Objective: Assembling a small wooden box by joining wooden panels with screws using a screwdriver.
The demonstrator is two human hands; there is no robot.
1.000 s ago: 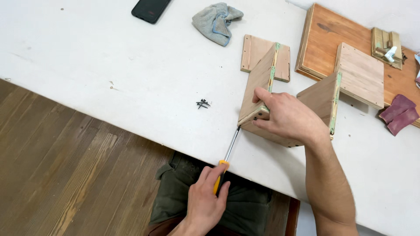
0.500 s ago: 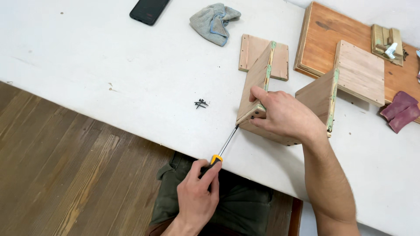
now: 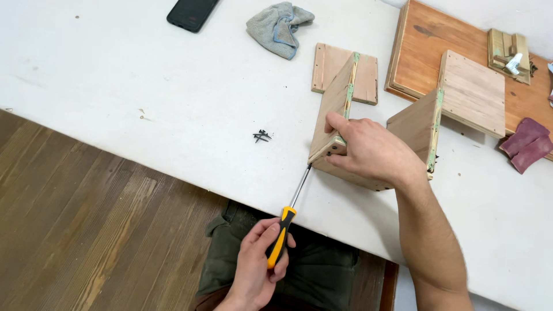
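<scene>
Left hand (image 3: 256, 268) closed around the yellow-and-black handled screwdriver (image 3: 288, 222), its tip at the corner of the open plywood box (image 3: 374, 135). Right hand (image 3: 371, 150) clasps that corner; small black screws (image 3: 262, 136) lie at nine o'clock.

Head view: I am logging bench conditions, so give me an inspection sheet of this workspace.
Surface: white table, a few small marks.
Job's things: wooden box on its side at the near edge; screwdriver tip at its lower corner.
Clutter: screws, phone, grey cloth, small panel, large board carrying a square panel, wood bits, dark red scraps.
Hands: left hand grips the screwdriver handle; right hand steadies the box.
Cables: nothing seen.
Surroundings: wood floor.
</scene>
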